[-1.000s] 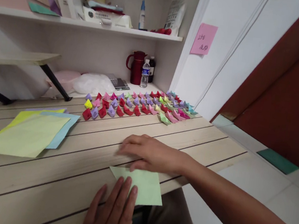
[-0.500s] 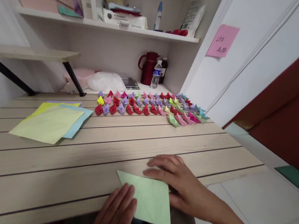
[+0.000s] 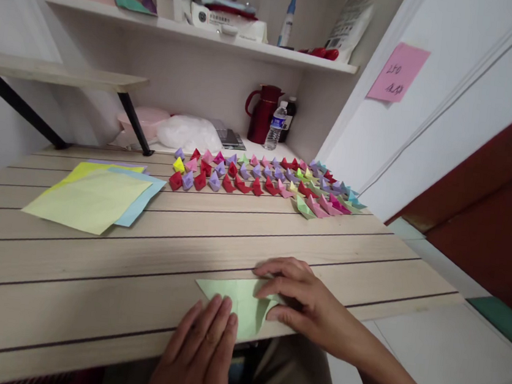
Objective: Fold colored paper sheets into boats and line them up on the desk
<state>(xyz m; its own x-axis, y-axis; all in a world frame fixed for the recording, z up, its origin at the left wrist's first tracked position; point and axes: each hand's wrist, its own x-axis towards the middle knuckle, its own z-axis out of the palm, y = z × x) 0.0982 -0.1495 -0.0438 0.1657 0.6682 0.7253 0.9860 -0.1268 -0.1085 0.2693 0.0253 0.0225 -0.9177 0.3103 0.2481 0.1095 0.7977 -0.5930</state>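
Observation:
A light green sheet of paper point(image 3: 244, 314) lies at the table's front edge, its right side curled upward. My left hand point(image 3: 201, 349) rests flat on its left part, the fingers stretched out side by side. With thumb and fingers, my right hand point(image 3: 292, 298) grips the paper's raised right side, bending it over toward the far edge. Part of the sheet is hidden under both hands. Farther back on the table stand several rows of small folded paper boats point(image 3: 256, 186) in red, pink, purple, green, yellow and blue.
Loose sheets of yellow and blue paper point(image 3: 91, 198) lie at the left. Behind the boats are a white plastic bag point(image 3: 189, 133), a dark red jug point(image 3: 264, 116) and a water bottle point(image 3: 276, 126). A small raised shelf point(image 3: 61, 73) stands at the back left.
My right hand has taken the green sheet's right side and lifted it up and over. The left hand stays on the paper. The camera view has shifted slightly.

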